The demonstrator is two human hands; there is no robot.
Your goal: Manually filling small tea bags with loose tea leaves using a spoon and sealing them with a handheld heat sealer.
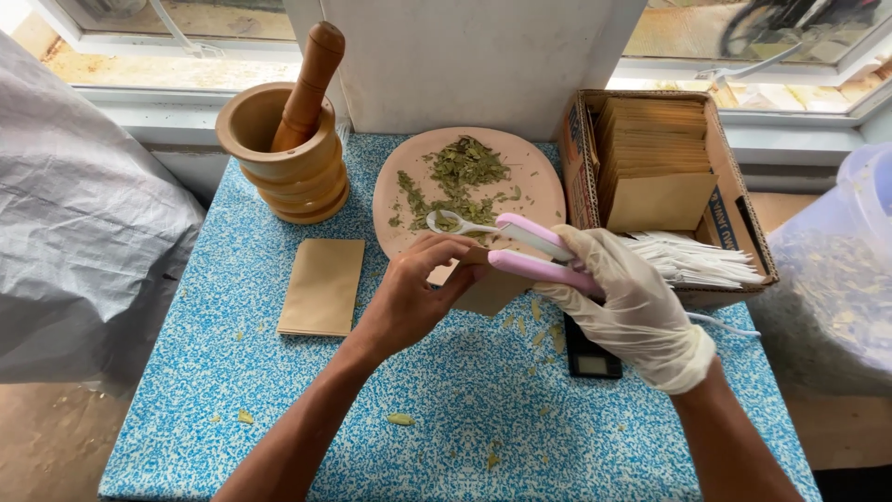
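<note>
Gloved right hand [624, 296] reaches in from the right, clenched round a pink two-armed sealer [536, 253], its arms pointing left over the round wooden plate [544, 181]. Bare left hand [412, 296] pinches a brown paper pouch [491, 290] at the plate's near rim. A white spoon [457, 223] lies among dried green leaves [457, 177]. The cardboard box [578, 149] crowds the right; open blue tabletop [446, 409] lies nearer.

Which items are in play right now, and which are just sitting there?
In use: left hand, gloved right hand, pink tongs, white spoon, brown pouch, dried leaves on round board.
Idle: mortar and pestle, spare pouch, box of pouches, scale.
</note>
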